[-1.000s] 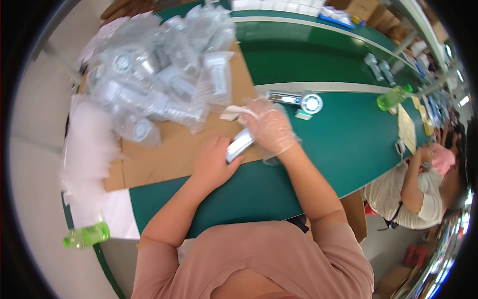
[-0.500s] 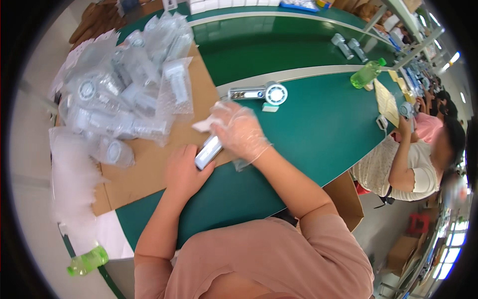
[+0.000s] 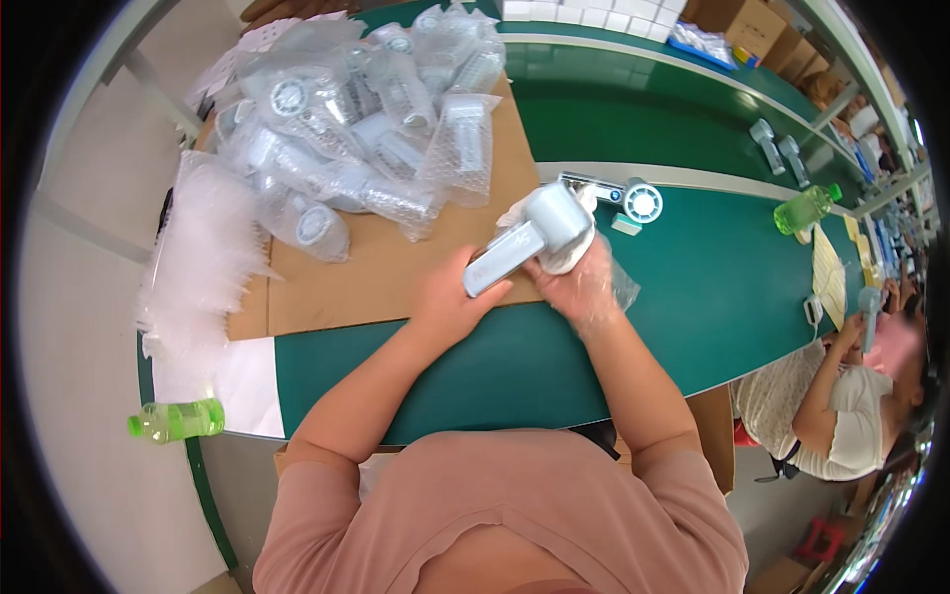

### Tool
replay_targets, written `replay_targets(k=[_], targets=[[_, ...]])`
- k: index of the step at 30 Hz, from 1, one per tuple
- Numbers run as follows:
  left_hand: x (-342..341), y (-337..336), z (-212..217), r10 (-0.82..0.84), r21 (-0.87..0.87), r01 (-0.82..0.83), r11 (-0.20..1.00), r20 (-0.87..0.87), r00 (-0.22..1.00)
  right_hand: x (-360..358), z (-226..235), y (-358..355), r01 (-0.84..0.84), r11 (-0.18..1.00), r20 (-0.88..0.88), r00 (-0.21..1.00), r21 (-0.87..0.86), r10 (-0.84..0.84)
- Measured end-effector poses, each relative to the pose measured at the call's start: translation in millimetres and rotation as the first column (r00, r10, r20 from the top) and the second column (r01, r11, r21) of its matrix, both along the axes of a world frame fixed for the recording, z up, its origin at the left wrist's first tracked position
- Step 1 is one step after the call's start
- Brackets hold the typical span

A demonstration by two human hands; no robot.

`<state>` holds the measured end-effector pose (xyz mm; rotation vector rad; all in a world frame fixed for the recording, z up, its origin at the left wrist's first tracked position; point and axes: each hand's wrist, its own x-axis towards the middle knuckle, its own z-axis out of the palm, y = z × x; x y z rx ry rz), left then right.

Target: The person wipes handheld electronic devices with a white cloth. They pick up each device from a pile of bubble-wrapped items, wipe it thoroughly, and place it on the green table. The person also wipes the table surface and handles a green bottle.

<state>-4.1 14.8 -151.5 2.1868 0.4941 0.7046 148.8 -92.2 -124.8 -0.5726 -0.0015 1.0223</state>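
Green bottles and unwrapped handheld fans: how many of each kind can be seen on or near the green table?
Green bottles: 2, one at the table's near left edge, one far right.
Unwrapped handheld fans: 4, one held by left hand and gloved right hand at, one lying beyond it, two standing farther off.
Total: 6.

I wear a salmon-pink short-sleeved shirt; my right hand has 1 clear plastic glove, my left hand is bare.
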Motion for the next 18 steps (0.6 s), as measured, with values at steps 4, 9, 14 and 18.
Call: replay_targets(k=[4,9,14,18], targets=[[9,-6,-5,0.166,-0.077,-0.166,0.983,-0.001,0.986,-34,-11,14,0.002,0.998,0.249,0.968,0.067,-0.019],[6,-14,3,0.076,0.056,-0.070,0.996,-0.100,0.992,-30,-14,2,-0.003,1.000,0.220,0.975,-0.030,0.010],[4,-24,6,0.004,-0.007,-0.005,1.000,-0.144,0.990,-12,-25,-2,0.062,0.997,0.135,0.989,-0.052,-0.054],[-5,-28,22,-0.181,-0.202,0.142,0.969,-0.192,0.965,-16,-4,-6,0.086,0.996,0.253,0.965,-0.036,-0.075]])
